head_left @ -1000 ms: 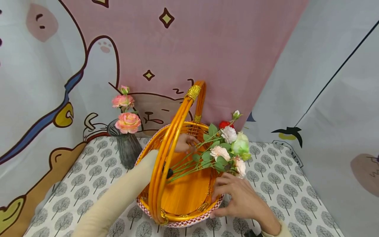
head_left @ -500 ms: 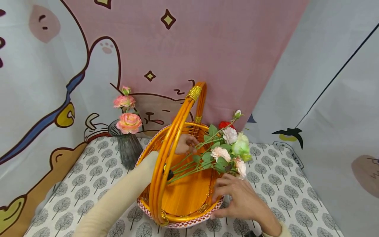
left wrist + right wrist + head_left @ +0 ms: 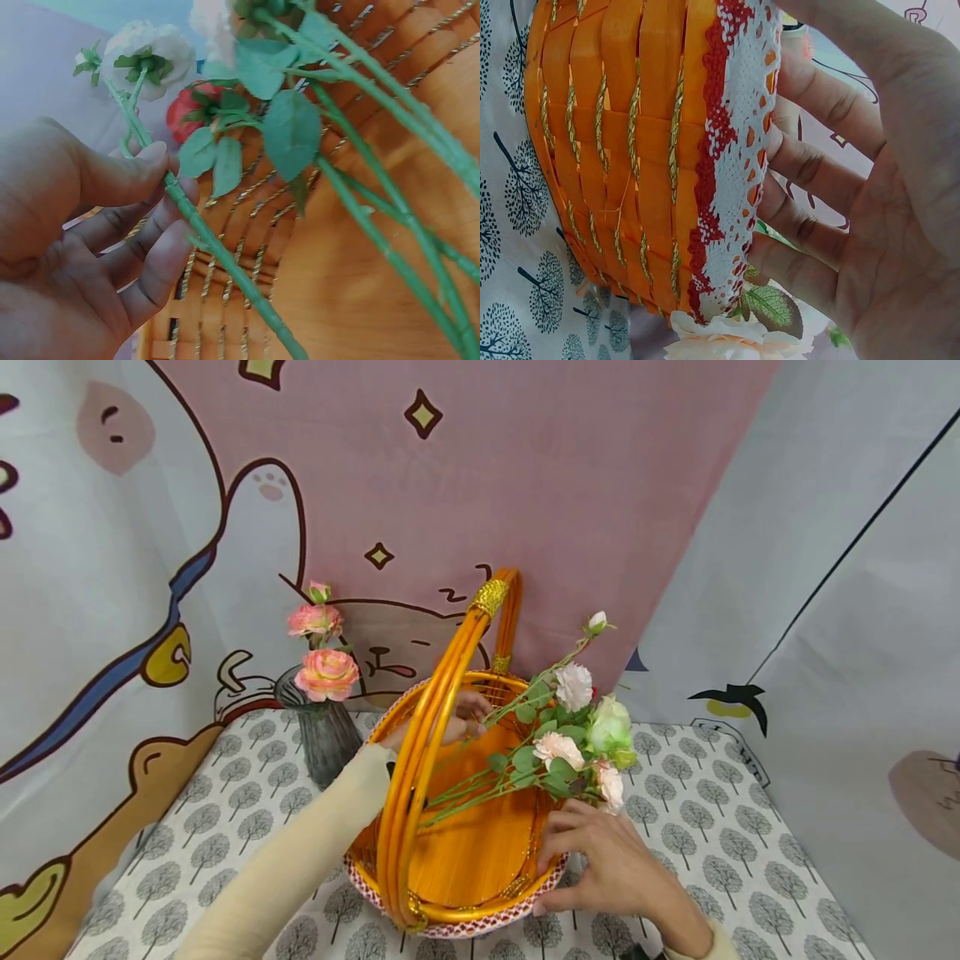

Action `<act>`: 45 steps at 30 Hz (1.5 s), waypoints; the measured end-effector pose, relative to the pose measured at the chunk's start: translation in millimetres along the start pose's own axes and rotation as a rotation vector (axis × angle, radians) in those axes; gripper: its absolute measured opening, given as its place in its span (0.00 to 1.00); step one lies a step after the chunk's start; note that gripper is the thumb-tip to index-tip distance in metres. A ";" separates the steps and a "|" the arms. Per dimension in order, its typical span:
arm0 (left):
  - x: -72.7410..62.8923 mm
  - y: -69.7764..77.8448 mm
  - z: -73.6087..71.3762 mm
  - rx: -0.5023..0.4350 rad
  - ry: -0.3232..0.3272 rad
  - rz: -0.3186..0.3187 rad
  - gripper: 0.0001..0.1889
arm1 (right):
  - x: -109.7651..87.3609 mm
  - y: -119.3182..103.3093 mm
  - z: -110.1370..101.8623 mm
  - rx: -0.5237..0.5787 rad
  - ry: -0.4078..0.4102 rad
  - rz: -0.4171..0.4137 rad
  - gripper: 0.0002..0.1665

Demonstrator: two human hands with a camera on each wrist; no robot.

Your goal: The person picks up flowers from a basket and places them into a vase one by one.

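An orange woven basket [image 3: 468,858] with a tall arched handle [image 3: 442,693] stands in the middle of the table. My left hand [image 3: 467,717] reaches in under the handle, and in the left wrist view its thumb and fingers pinch the green stem of a pale flower [image 3: 146,56] with a small bud [image 3: 88,61]. Other artificial flowers lie in the basket, heads over its right side: a green-white one [image 3: 611,724], a peach one [image 3: 558,749] and a red one [image 3: 193,112]. My right hand [image 3: 603,862] grips the lace-trimmed rim [image 3: 739,142], fingers inside, thumb outside.
At the back left stands a grey ribbed vase [image 3: 326,743] holding pink-orange flowers [image 3: 327,675]. A tree-print cloth [image 3: 675,814] covers the table. Printed cartoon curtains [image 3: 585,485] hang close behind the basket and on both sides.
My left hand has taken the pale flower's stem and drawn back a little to the left. That flower and its bud have risen, covering most of the red one. The right hand stays put.
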State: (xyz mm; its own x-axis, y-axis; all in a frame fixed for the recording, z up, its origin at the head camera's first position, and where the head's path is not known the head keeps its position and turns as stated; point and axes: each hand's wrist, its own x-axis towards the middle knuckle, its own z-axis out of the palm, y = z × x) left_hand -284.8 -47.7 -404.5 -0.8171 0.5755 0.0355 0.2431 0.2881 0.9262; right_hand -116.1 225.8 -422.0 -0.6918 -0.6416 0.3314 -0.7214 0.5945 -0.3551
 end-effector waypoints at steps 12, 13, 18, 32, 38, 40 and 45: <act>-12.9 10.7 -32.1 -0.024 0.065 0.107 0.14 | -0.7 0.1 -0.1 0.001 0.011 0.003 0.15; -12.0 11.3 -35.3 0.008 0.077 0.126 0.13 | -0.7 0.0 -0.1 0.004 0.010 0.003 0.15; -16.9 23.9 -46.8 0.069 0.132 0.135 0.11 | -0.5 -0.3 0.0 0.022 0.008 0.001 0.14; -36.2 48.3 -66.6 0.156 0.132 0.033 0.15 | -0.8 -0.8 1.1 0.009 0.009 0.007 0.15; -52.5 50.6 -70.4 0.242 0.135 0.047 0.13 | -1.3 -0.7 1.7 0.015 0.016 0.000 0.15; -56.9 49.2 -71.6 0.256 0.143 0.048 0.12 | -1.2 -0.6 1.9 0.011 0.024 -0.009 0.15; -69.3 43.2 -75.5 0.275 0.170 0.007 0.11 | -1.2 -0.4 2.0 0.012 0.037 -0.023 0.15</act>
State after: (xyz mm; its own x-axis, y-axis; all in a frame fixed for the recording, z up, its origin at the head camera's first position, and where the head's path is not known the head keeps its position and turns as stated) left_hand -257.1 -132.9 -338.6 -0.8848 0.4488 0.1250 0.3622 0.4938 0.7906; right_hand -115.0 225.4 -424.1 -0.6759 -0.6365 0.3714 -0.7368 0.5738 -0.3576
